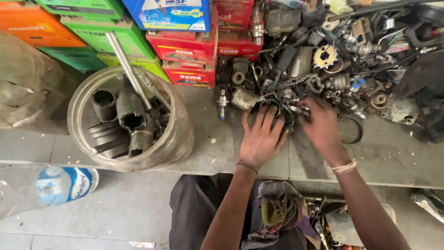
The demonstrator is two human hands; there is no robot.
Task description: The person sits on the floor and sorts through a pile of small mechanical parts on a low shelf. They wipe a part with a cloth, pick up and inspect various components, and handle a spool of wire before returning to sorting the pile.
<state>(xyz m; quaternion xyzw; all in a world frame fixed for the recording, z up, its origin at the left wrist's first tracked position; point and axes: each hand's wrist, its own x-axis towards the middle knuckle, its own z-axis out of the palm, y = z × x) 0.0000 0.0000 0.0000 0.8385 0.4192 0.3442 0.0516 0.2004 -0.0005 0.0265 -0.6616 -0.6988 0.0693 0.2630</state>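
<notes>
Boxes stacked along the back of your bench, one labelled bottle below it.

Ahead of you to the left, an orange box point(28, 25) sits at the far corner, with green boxes point(99, 32) piled beside it and a paler green one point(147, 65) beneath. A blue and white box point(171, 14) tops the red boxes point(187, 51) stacked in the middle, and more red boxes point(236, 28) stand just right of them, against the heap of metal parts. Down on the floor at your lower left lies a clear plastic bottle point(64, 185) with a blue and white label point(76, 183) wrapped around it.
</notes>
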